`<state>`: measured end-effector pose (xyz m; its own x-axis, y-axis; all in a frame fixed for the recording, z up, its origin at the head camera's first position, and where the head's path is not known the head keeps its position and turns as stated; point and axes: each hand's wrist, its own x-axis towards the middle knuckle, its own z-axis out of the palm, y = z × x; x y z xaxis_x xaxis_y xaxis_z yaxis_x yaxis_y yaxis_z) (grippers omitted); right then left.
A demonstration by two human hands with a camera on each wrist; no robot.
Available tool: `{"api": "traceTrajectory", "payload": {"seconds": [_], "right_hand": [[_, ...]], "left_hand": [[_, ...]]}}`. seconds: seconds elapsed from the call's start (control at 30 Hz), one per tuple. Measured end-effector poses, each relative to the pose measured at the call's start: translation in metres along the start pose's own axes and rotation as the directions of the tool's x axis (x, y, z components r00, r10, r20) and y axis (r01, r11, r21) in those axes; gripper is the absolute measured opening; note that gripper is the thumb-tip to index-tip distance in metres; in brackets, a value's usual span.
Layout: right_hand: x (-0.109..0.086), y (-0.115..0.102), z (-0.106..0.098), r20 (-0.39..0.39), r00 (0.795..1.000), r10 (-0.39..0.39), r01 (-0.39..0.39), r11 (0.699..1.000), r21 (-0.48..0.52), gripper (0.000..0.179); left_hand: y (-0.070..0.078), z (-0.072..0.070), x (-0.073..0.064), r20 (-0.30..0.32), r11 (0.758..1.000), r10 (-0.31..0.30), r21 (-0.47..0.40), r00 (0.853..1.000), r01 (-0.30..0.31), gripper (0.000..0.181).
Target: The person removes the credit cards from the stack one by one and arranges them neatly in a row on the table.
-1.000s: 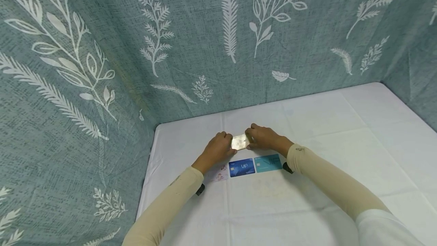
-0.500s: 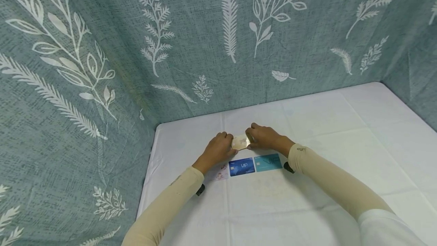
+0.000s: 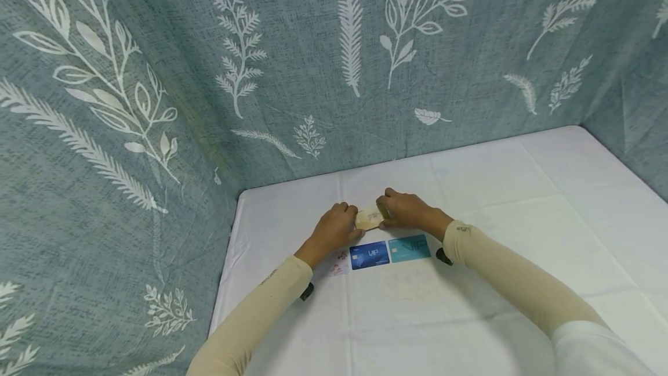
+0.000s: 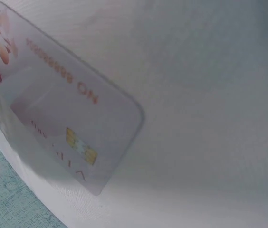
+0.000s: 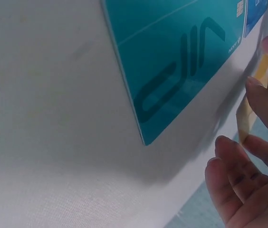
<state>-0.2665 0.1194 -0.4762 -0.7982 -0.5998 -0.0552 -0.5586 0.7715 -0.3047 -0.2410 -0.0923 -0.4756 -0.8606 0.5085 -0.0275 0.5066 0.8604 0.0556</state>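
Note:
A pale gold card is held between both hands near the back of the table. My left hand pinches its left end, and my right hand pinches its right end. In the right wrist view the gold card shows edge-on between the thumb and fingers of the right hand. Just in front of the hands lie a blue VIP card and a teal VIP card, side by side. A white card with pink flowers continues that row, partly hidden behind the left wrist.
A white cloth covers the table. Its far edge meets a grey-green leaf-patterned curtain, which also hangs along the left and right sides. A dark wrist camera sits under the left forearm, another dark camera under the right.
Glare on the gold card has faded, and its printed markings show more clearly. Both hands keep hold of it with barely any shift. The row of cards stays in place.

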Motion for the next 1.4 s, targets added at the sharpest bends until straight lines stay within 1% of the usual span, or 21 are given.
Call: {"api": "traceTrajectory", "payload": {"seconds": [0.23, 0.37, 0.7, 0.87, 1.0, 1.13, 1.4], "right_hand": [[-0.005, 0.003, 0.002, -0.035, 0.999, -0.023, 0.021, 0.999, -0.049, 0.058], [-0.008, 0.004, 0.002, -0.053, 0.998, -0.037, 0.034, 0.998, -0.052, 0.056], [-0.018, 0.007, -0.003, -0.084, 0.995, -0.056, 0.054, 0.998, -0.034, 0.056], [-0.022, 0.009, -0.007, -0.080, 0.996, -0.048, 0.046, 0.999, -0.028, 0.056], [-0.025, 0.010, -0.009, -0.081, 0.996, -0.049, 0.047, 0.998, -0.030, 0.054], [-0.029, 0.010, -0.010, -0.083, 0.995, -0.054, 0.051, 0.998, -0.035, 0.054], [-0.038, 0.012, -0.012, -0.099, 0.993, -0.058, 0.054, 0.998, -0.044, 0.056]], "left_hand": [[0.003, 0.000, -0.001, -0.039, 0.999, 0.033, 0.012, 0.999, -0.033, 0.054], [0.005, 0.000, -0.002, -0.061, 0.999, 0.050, 0.022, 0.997, -0.048, 0.054], [0.011, -0.002, -0.001, -0.068, 0.998, 0.057, 0.009, 0.996, -0.056, 0.055], [0.015, -0.004, 0.000, -0.076, 0.998, 0.061, 0.014, 0.995, -0.060, 0.054], [0.018, -0.005, 0.000, -0.073, 0.998, 0.062, 0.000, 0.995, -0.062, 0.052], [0.020, -0.007, 0.000, -0.080, 0.997, 0.072, -0.012, 0.994, -0.073, 0.052], [0.025, -0.007, -0.001, -0.096, 0.996, 0.090, -0.007, 0.991, -0.091, 0.053]]}}
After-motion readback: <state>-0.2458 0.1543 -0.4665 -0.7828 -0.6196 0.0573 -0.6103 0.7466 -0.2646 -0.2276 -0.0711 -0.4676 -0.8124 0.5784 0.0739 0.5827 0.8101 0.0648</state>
